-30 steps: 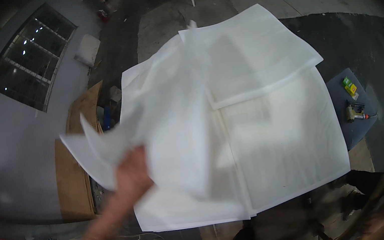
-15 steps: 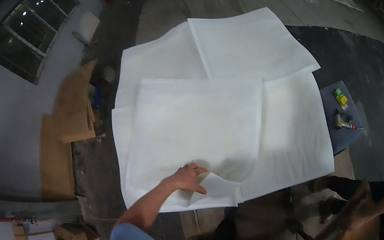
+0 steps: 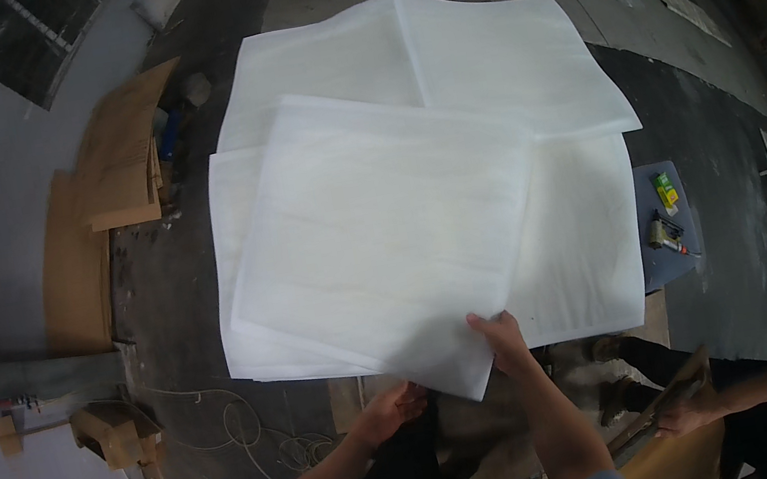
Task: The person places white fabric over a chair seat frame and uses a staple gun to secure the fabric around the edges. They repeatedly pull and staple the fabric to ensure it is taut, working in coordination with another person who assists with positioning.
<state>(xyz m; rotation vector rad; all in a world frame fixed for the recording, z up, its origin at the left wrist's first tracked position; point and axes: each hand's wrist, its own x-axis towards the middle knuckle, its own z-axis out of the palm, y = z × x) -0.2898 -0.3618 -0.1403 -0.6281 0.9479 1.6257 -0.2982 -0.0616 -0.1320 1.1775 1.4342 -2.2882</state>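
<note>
A loose white padding sheet (image 3: pixel 392 228), cut roughly square, lies askew on top of several larger white sheets (image 3: pixel 583 247). Its near corner hangs out over the front edge of the pile. My right hand (image 3: pixel 504 336) pinches this top sheet at its right near edge, thumb on the upper face. Just left of that corner, my left hand (image 3: pixel 397 410) is at the sheet's front edge with curled fingers. Their tips are partly hidden at the edge, so whether they grip the sheet is unclear.
A nail gun (image 3: pixel 667 235) and a small green and yellow box (image 3: pixel 666 190) rest on a grey surface to the right. At lower right, another person's hand (image 3: pixel 681 413) holds a brown board. Cardboard sheets (image 3: pixel 74 271) lean at left; a hose (image 3: pixel 241 416) lies coiled on the floor.
My right hand has come into view and taken the top sheet's edge. My left hand has moved down off the sheet's surface to its front edge. The folded-up near corner now lies flat.
</note>
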